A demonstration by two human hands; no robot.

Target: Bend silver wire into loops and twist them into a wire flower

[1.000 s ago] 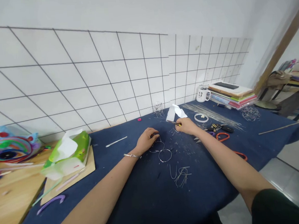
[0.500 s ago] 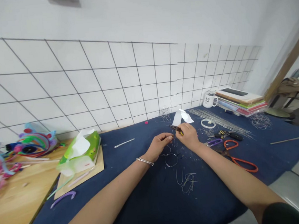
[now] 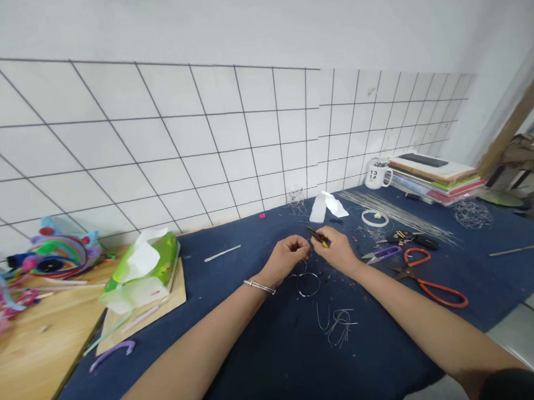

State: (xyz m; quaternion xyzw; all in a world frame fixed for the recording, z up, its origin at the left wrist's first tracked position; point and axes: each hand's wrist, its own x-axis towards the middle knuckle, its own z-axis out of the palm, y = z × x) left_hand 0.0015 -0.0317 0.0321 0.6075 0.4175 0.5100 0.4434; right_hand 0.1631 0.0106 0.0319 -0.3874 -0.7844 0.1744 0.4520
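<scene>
My left hand (image 3: 286, 257), with a thin bangle on its wrist, is closed in a pinch on a thin wire piece of joined rings (image 3: 307, 281) that hangs down to the blue cloth (image 3: 240, 331). My right hand (image 3: 340, 250) is closed around small pliers (image 3: 316, 235) with a yellow-and-black handle, and their tip points at the wire right beside my left fingers. The two hands nearly touch above the cloth. A little heap of bent wire pieces (image 3: 336, 324) lies just in front of them.
Orange-handled scissors (image 3: 428, 277), purple snips (image 3: 382, 253), a white tape ring (image 3: 374, 218) and a bundle of straight wires (image 3: 398, 217) lie to the right. A mug (image 3: 378, 175) and stacked books (image 3: 436, 177) stand at the back right. A green tissue pack (image 3: 141, 274) sits left on a wooden board.
My left hand has lifted off the cloth with the wire and met my right hand, which came in towards it with the pliers. The view shifted slightly left and up.
</scene>
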